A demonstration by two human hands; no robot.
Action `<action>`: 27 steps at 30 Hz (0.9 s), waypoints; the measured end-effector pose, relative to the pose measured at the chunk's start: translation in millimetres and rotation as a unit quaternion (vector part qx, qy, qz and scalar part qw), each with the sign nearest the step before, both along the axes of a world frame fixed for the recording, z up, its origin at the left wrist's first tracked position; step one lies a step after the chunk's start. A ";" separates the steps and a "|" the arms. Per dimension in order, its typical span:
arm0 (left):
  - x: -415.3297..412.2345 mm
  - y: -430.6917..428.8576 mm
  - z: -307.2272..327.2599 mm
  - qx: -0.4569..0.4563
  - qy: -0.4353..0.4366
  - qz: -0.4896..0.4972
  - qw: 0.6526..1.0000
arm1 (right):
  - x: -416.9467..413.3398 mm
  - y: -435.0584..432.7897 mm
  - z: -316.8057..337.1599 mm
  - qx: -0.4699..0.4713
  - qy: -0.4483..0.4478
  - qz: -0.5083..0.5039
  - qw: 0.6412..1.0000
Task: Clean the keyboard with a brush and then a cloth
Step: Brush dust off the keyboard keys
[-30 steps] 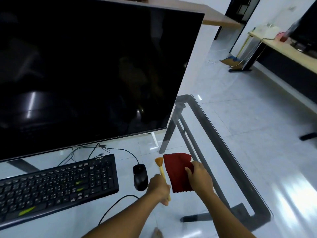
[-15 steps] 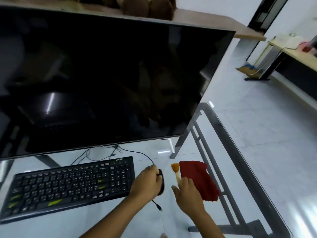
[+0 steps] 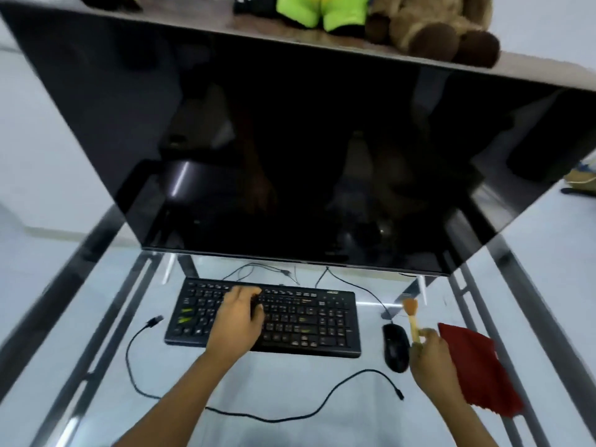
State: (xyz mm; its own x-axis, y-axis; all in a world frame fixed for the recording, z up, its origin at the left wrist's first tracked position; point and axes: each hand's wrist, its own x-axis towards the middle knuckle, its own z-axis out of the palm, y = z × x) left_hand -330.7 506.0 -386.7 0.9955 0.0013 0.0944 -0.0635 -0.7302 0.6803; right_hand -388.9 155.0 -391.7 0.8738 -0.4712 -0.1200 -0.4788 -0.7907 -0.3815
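Note:
The black keyboard (image 3: 306, 321) lies on the glass table in front of the monitor. My left hand (image 3: 237, 321) rests flat on its left-middle keys and holds nothing. My right hand (image 3: 432, 359) is to the right of the keyboard, closed around the pale wooden handle of a small brush (image 3: 411, 312), whose orange bristles point away from me. The red cloth (image 3: 477, 366) lies on the table just right of that hand, near the table's right edge.
A black mouse (image 3: 395, 346) sits between the keyboard and my right hand. A loose black cable (image 3: 225, 411) curls across the glass table (image 3: 290, 382) in front of the keyboard. A large dark monitor (image 3: 290, 156) stands behind, under a shelf of plush toys (image 3: 429, 24).
The brush passed from my left hand to my right, which left the cloth. My left hand moved from the brush past the mouse onto the keyboard. The view swung left.

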 end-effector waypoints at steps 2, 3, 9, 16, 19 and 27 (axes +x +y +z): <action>5.9 36.7 -5.2 0.000 -0.009 0.057 0.998 | 19.0 33.6 20.5 0.033 -0.032 0.079 0.996; 9.1 54.5 -8.6 -0.010 -0.003 0.098 0.995 | 27.7 54.1 31.2 0.053 -0.041 0.108 0.992; 9.0 115.5 -20.1 -0.097 0.039 0.223 0.969 | 65.2 158.7 78.7 0.304 -0.106 0.048 0.946; -7.7 143.1 -69.1 0.067 0.028 0.057 0.996 | 77.1 237.9 60.8 0.468 -0.136 0.032 0.873; -11.6 145.9 -75.3 0.074 0.009 0.047 0.996 | 79.4 264.1 49.0 0.440 -0.067 0.145 0.884; -12.8 149.4 -73.9 -0.038 -0.050 0.074 0.995 | 73.8 275.6 41.7 0.375 -0.043 0.198 0.904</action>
State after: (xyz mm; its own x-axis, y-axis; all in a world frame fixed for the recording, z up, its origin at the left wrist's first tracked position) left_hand -343.5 655.4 -460.6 0.9696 0.1587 0.1862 -0.0281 -0.6839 0.7291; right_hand -315.1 430.6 -350.0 0.9775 0.0669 -0.2001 -0.1580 -0.3963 -0.9044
